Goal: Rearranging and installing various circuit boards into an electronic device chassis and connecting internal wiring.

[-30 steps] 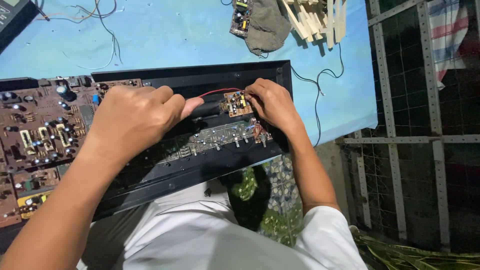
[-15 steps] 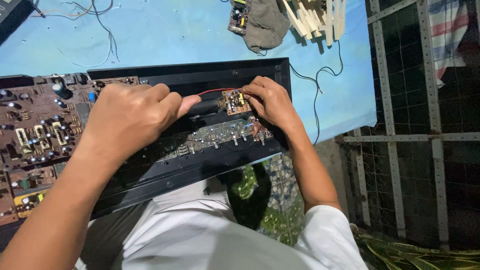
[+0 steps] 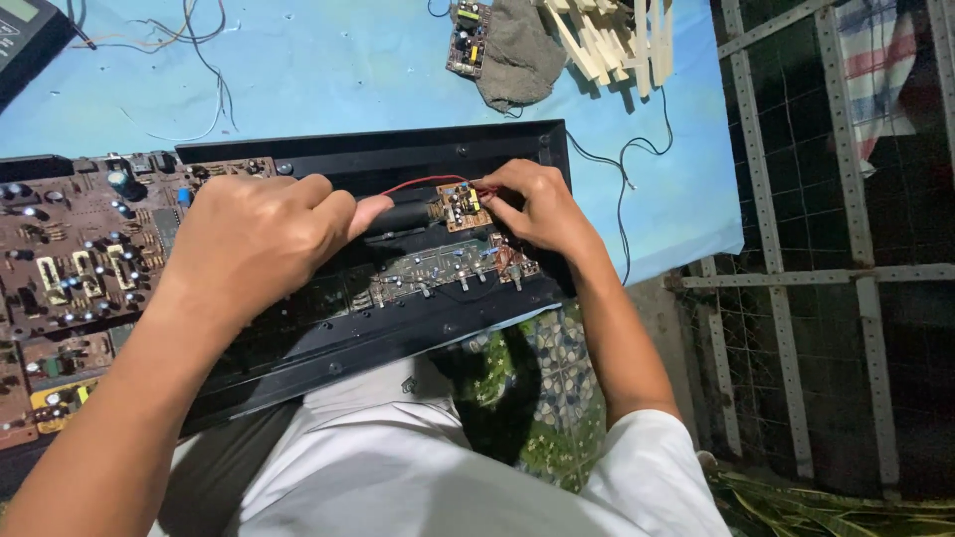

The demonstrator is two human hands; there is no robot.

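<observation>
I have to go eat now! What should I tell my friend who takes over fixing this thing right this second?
Left hand: fisted, pressing down inside the black casing, thumb beside the small circuit board.
Right hand: fingertips pinch that small board's right edge, where the red wire joins it.
The long green board lies in the casing below. The big brown board sits at the left.
Done: casing open, small board lifted.
Left: board not yet set down; whether the wire is fastened, cannot tell.
</observation>
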